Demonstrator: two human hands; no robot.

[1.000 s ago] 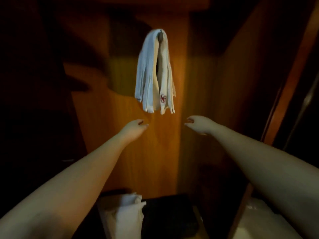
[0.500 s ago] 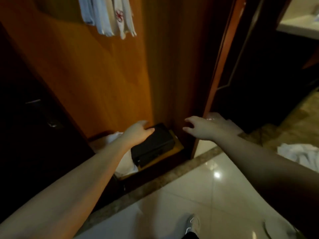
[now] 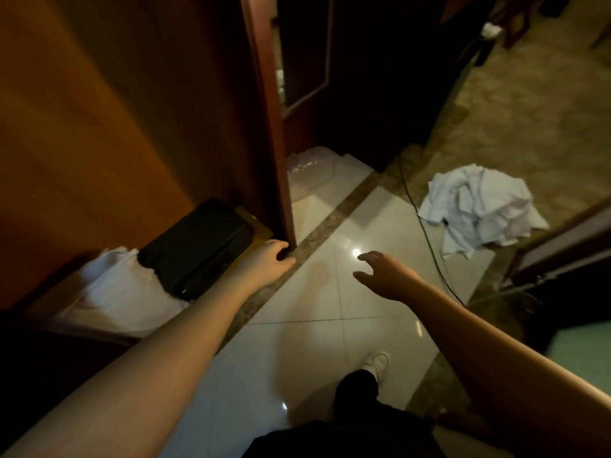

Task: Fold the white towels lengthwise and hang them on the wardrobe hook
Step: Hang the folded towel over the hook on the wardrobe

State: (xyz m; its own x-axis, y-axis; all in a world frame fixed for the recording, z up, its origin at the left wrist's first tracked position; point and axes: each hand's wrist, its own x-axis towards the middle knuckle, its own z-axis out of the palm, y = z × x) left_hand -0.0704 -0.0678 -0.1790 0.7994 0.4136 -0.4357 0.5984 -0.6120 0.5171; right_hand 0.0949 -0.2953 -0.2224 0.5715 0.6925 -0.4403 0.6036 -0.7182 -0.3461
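Head view: a crumpled heap of white towels (image 3: 479,211) lies on the floor (image 3: 330,292) at right, bunched with no clear long axis, well apart from both hands. Left hand (image 3: 267,262) and right hand (image 3: 383,276) hang empty, fingers loosely spread. A thin black cable (image 3: 429,239) runs beside the heap; a black case (image 3: 198,249) sits in the wooden wardrobe (image 3: 132,127).

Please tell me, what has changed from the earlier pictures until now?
The view swung down and right: the hung towels left the picture, and the crumpled white towels on the floor came into view. Both hands dropped from below the hung towels; left hand and right hand stay empty, fingers loose. The black case stayed put.
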